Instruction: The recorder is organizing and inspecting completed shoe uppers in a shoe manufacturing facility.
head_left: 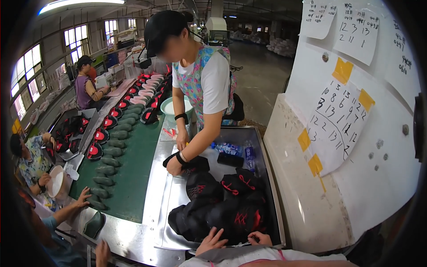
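Nearest the camera, the left hand (212, 242) lies loosely spread on the near edge of black, red-laced shoe uppers (227, 213) heaped in a metal tray (271, 178). Rightward, the right hand (260, 239) curls thumb toward fingers at the same edge; whether it pinches anything cannot be told. Steadying one upper with the left while the right works would likely keep the fabric from slipping.
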A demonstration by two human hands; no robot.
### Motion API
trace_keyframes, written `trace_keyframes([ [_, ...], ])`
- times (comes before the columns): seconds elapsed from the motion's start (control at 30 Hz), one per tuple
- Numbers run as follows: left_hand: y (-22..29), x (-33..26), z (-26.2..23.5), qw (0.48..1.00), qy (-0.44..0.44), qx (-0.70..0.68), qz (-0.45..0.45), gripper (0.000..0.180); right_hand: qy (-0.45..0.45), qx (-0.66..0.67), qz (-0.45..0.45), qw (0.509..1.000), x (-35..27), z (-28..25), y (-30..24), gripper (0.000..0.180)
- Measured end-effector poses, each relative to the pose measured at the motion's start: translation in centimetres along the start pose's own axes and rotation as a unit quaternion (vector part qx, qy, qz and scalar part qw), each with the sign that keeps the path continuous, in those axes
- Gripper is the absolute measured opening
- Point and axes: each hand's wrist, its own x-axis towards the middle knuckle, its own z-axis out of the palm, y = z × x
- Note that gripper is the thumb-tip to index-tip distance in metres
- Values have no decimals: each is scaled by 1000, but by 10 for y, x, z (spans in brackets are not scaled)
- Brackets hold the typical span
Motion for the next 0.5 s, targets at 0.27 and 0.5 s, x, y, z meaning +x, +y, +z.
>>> trace_keyframes([
  [0.27,21,8,-7,979,-75,163,-96,42,-20,-33,-11,999,3,0,14,22],
  [0.5,17,9,-6,965,-146,190,-107,42,-45,-27,17,998,5,-2,13,22],
])
